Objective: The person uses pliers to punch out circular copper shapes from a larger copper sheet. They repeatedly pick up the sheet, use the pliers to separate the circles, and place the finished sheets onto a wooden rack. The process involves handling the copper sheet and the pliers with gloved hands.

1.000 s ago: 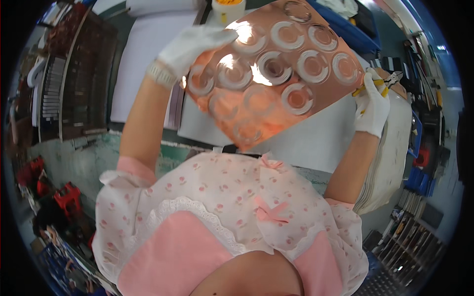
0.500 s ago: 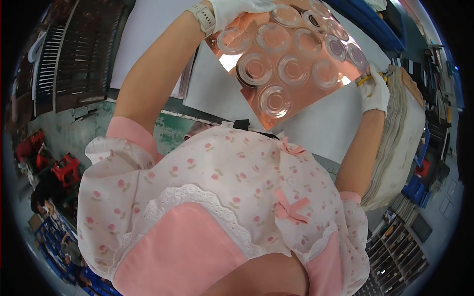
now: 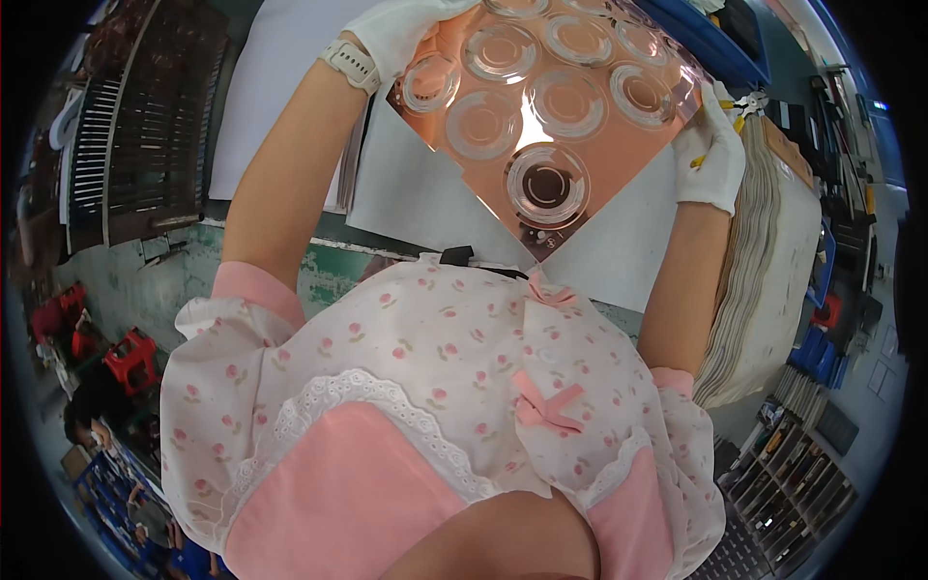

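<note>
A shiny copper-coloured sheet (image 3: 619, 159) with several clear round rings on it is held up, one corner toward my body. My left hand (image 3: 406, 39), in a white glove, grips its far left edge; the fingertips are partly cut off by the picture's top. On the right edge my white-gloved right hand (image 3: 710, 159) holds the sheet, with the fingers partly behind it. Yellow-handled pliers (image 3: 740, 123) are tucked in that same hand, their metal jaws pointing away from me. Beneath the sheet lies a pale grey-white surface (image 3: 416, 193).
A thick stack of wavy-edged sheets (image 3: 764, 271) stands just right of my right forearm. White sheets (image 3: 280, 106) lie at the left, beside a dark slatted rack (image 3: 145, 126). A blue bin (image 3: 715, 34) sits at the far right. Red stools (image 3: 130, 360) and people are at the lower left.
The sheet has moved slightly left and tilted, so its reflections have shifted and its rings look larger. Both hands have moved left with it; the grips appear unchanged.
</note>
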Demonstrator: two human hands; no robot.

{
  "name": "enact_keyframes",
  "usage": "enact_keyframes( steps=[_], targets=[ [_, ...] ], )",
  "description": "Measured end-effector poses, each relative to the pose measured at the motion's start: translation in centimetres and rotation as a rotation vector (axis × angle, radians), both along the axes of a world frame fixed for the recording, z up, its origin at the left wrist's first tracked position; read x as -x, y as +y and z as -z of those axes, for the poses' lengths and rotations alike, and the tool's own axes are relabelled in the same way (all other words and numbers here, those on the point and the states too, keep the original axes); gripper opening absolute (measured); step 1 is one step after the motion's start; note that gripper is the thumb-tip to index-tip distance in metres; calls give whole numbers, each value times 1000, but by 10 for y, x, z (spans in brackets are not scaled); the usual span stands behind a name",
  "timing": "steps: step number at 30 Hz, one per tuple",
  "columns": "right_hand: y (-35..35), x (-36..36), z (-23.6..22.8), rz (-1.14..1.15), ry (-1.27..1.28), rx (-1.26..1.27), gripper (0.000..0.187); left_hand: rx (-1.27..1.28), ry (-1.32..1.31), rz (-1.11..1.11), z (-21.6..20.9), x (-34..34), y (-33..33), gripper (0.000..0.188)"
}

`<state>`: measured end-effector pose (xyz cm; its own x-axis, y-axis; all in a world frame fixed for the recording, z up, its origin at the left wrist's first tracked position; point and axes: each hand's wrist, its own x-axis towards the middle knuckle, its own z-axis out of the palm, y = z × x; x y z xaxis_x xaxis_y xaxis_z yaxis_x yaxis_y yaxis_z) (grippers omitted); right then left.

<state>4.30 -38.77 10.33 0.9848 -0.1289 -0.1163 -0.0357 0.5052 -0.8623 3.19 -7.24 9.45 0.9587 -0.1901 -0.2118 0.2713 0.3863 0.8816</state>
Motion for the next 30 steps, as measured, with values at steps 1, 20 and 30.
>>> enact_keyframes(
  steps=[1, 20, 30],
  targets=[
    [3, 1, -3, 8, -6, 0, 31, 5, 12, 3, 3, -2, 2, 29],
    [10, 7, 20, -265, 20, 84, 41, -236, -15, -312, 24, 49, 7, 44],
    [35, 46, 39, -250, 84, 239, 24, -449, 253, -573, 112, 105, 13, 56]
  ],
)
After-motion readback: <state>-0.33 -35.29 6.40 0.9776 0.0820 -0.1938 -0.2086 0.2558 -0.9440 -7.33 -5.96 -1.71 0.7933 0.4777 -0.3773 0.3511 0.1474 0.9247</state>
